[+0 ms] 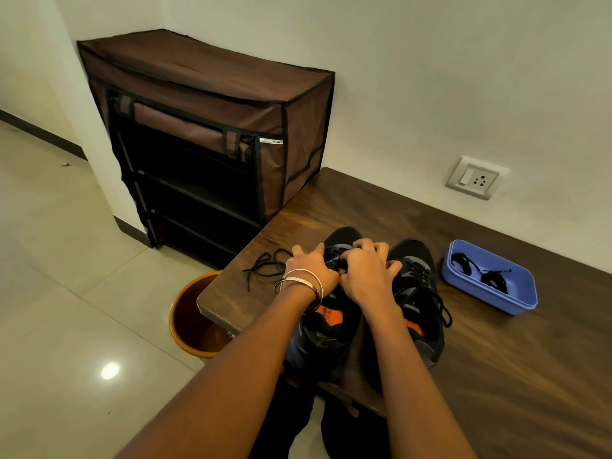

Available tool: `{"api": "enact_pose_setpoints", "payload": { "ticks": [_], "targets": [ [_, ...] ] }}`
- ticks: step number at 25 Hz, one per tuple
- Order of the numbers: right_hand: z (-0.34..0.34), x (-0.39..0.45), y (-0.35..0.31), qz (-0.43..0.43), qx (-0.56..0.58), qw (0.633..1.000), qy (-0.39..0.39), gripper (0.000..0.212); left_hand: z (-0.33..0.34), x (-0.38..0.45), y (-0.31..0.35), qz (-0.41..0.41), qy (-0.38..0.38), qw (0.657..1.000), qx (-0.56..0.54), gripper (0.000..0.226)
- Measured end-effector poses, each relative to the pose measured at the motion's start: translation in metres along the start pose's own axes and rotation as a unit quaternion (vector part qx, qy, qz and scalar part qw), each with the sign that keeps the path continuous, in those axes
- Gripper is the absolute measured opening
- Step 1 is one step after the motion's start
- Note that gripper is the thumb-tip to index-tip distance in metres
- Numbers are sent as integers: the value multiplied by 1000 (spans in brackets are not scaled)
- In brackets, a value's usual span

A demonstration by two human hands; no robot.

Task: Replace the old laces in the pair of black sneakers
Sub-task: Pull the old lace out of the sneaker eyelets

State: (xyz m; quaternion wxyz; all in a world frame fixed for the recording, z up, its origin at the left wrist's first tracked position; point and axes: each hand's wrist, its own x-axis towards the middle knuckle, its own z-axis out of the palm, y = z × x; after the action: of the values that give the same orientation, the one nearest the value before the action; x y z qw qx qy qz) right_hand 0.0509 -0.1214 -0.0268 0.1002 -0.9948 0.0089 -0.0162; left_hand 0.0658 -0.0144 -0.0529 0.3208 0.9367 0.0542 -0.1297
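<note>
Two black sneakers with orange insoles stand side by side on the dark wooden table [496,376]. The left sneaker [326,329] lies under both hands. My left hand [309,265], with metal bangles on the wrist, rests on its left side with fingers curled at the lace area. My right hand [367,270] pinches the lace near the sneaker's toe eyelets. The right sneaker [419,293] has its black lace threaded, with loose ends hanging. A loose black lace [265,265] lies on the table left of my hands. The exact finger grip is hidden.
A blue plastic tub [490,279] with two bundled black laces sits at the right. An orange bin [195,316] stands on the tiled floor below the table's left corner. A brown fabric shoe rack [205,134] stands against the wall behind. A wall socket [475,178] is at the right.
</note>
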Motion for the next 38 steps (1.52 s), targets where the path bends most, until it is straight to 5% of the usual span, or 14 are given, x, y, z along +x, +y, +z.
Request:
{"api": "enact_pose_setpoints", "payload": {
  "ticks": [4,6,9,11,12,14,16,18,20,27,29,31,34,38],
  "targets": [
    [7,-2,-2,29,40,996,73,18,2,0,2,1,6,1000,22,72],
    [-5,-2,-3,72,174,969,162,17,2,-1,4,2,3,999,42,72],
    [-31,-4,2,154,497,808,277,21,2,-2,3,3,4,999,40,71],
    [-41,-8,14,226,568,723,320,17,1,-2,2,5,-1,1000,29,70],
    [-42,-9,19,261,521,745,325,13,0,-2,2,5,-2,1000,28,70],
    [-43,-11,26,289,311,855,298,20,0,-3,3,10,1,999,37,69],
    [-39,-11,24,198,162,940,225,42,1,-5,5,15,3,999,49,68],
    [-28,-6,13,93,84,985,115,38,1,-4,6,18,3,998,52,67],
    [-12,-3,2,55,48,997,31,27,1,-4,5,20,5,998,54,67],
    [3,2,-5,75,29,997,2,20,4,0,2,27,10,997,67,66],
    [-6,2,-6,111,121,986,26,19,3,-1,2,21,12,998,56,65],
    [-28,4,1,214,374,897,92,24,1,-2,2,15,13,999,48,66],
    [-55,2,28,298,686,637,183,28,1,-3,3,19,8,998,53,65],
    [-54,-3,32,305,706,584,259,32,1,-4,4,16,5,998,54,66]
  ]
}}
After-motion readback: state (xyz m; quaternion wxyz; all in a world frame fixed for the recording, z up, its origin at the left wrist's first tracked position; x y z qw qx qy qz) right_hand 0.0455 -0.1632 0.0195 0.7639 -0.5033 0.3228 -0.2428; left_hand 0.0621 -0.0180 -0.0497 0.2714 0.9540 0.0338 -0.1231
